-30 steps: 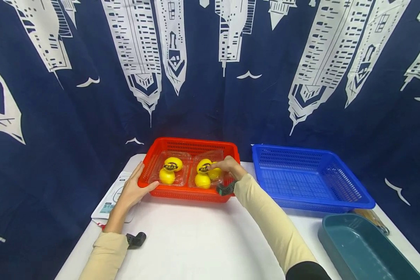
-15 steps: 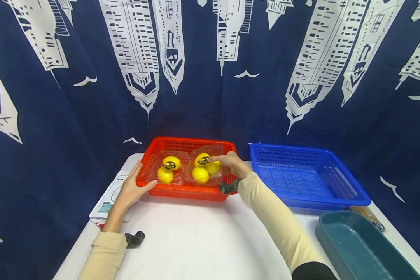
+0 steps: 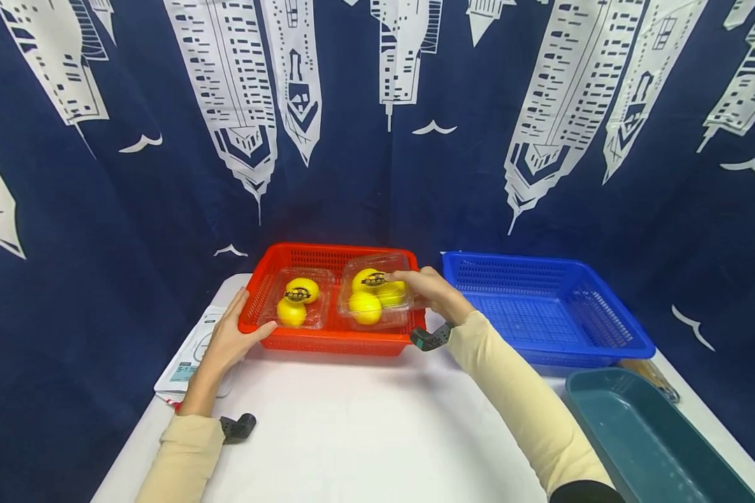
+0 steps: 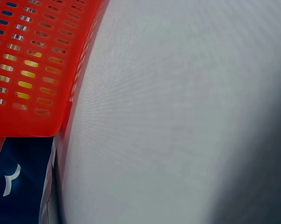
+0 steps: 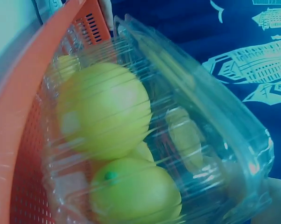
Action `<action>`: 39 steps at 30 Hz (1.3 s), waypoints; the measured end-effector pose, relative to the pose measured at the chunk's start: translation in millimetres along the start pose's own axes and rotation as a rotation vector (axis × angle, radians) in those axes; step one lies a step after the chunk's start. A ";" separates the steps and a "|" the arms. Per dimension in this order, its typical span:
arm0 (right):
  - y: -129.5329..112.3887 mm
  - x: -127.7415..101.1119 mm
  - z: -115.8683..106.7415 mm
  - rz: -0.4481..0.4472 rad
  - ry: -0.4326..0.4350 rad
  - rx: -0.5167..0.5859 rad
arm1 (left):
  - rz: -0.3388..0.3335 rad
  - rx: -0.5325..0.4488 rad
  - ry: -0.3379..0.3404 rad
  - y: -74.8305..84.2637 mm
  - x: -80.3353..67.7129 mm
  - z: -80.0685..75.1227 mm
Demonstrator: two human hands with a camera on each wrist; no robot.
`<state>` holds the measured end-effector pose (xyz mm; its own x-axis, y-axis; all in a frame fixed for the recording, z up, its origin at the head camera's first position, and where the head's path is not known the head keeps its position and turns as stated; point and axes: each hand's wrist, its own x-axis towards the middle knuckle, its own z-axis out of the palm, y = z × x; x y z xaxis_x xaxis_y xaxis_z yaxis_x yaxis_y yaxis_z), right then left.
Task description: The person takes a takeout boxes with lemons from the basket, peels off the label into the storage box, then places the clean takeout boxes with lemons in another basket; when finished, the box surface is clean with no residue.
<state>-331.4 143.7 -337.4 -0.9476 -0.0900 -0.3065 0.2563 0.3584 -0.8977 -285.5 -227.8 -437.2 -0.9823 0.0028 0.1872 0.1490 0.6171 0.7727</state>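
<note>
A person's right hand (image 3: pixel 430 292) gripped a clear plastic box of lemons (image 3: pixel 376 300), tilted at the right end of a red basket (image 3: pixel 327 341) on a white tabletop (image 3: pixel 365 426). The left hand (image 3: pixel 229 340) rested with relaxed fingers against the basket's left rim. A second lemon box (image 3: pixel 294 306) lay alongside. A blue basket (image 3: pixel 541 314) stood just right; the gripping fingertips appeared hidden behind the box.

Head view looks down from afar; both wrist views closely share the red basket (image 3: pixel 327 342).
</note>
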 end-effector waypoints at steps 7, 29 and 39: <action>0.7 -19.6 -17.2 -0.017 0.005 -0.016 | -0.008 0.008 -0.005 0.4 0.2 -1.3; 31.6 -98.5 -57.9 -0.095 0.008 -0.006 | -0.021 0.014 -0.019 4.2 -0.8 -1.7; 64.5 -131.3 -54.6 -0.098 0.031 -0.067 | -0.020 0.028 -0.018 5.9 -0.2 -1.6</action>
<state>-200.8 229.4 -337.8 -0.9732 -0.0994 -0.2075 0.1499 0.4106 -0.8994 -284.3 -225.4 -431.7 -0.9871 0.0044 0.1603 0.1262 0.6386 0.7591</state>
